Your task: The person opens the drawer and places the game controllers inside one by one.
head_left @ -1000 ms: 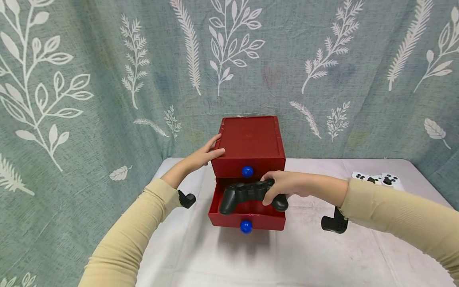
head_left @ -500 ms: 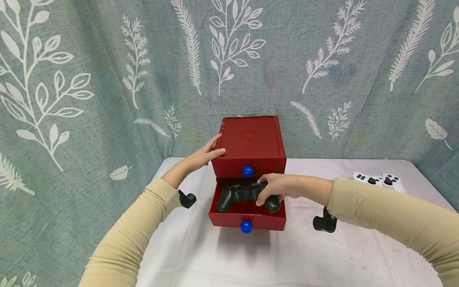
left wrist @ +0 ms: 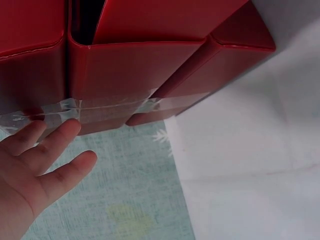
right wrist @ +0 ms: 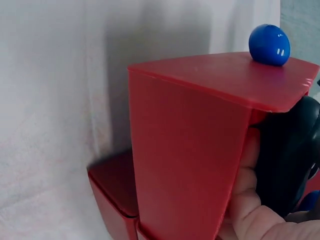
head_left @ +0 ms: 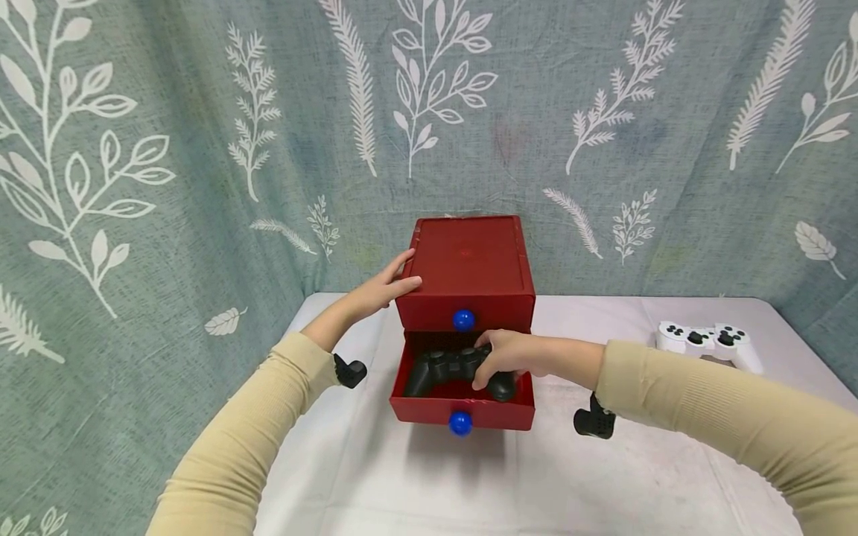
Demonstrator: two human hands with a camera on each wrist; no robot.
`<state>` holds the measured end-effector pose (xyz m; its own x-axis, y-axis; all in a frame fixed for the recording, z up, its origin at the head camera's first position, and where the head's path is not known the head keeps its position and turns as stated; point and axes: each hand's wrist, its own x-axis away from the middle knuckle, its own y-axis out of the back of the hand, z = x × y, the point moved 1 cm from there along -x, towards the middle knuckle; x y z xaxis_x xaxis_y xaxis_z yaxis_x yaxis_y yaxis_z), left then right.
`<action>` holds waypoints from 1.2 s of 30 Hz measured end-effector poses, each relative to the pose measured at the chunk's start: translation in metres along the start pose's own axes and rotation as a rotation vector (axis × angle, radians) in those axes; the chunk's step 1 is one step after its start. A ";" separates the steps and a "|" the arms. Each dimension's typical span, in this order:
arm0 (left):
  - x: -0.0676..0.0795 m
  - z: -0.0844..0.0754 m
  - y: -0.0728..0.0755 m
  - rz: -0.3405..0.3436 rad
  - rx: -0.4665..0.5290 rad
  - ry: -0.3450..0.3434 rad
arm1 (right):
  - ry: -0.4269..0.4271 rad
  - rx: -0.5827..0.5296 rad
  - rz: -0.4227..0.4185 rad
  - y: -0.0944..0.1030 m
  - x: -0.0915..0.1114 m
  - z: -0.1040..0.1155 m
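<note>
A black controller [head_left: 454,365] is pinched by the right hand [head_left: 506,356] inside the pulled-out drawer [head_left: 422,411]; near the tabletop's [head_left: 603,484] back edge, the red cabinet [head_left: 469,257] is touched by the spread left hand [head_left: 377,292].

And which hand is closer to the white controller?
Right. The right hand grips the black controller in the open lower drawer, left of the white controller. The left hand is farther off, at the left edge of the red drawer box.

A white table [head_left: 402,484] carries red cabinet [head_left: 465,257], white gamepad [head_left: 710,345].
</note>
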<state>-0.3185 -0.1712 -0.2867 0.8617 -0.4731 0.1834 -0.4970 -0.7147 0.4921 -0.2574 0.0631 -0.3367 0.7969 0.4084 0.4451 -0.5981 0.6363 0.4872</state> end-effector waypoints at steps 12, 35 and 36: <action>0.001 0.000 -0.001 -0.007 0.004 -0.003 | -0.014 0.192 0.052 0.004 -0.003 0.008; 0.001 -0.001 -0.001 -0.006 -0.005 -0.004 | -0.039 0.448 -0.017 -0.003 -0.012 0.010; 0.001 -0.001 -0.001 -0.006 -0.004 -0.004 | -0.040 0.455 -0.017 -0.003 -0.011 0.011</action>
<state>-0.3174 -0.1702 -0.2862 0.8643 -0.4706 0.1774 -0.4915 -0.7157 0.4962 -0.2654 0.0491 -0.3350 0.8084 0.3694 0.4583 -0.5683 0.2869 0.7712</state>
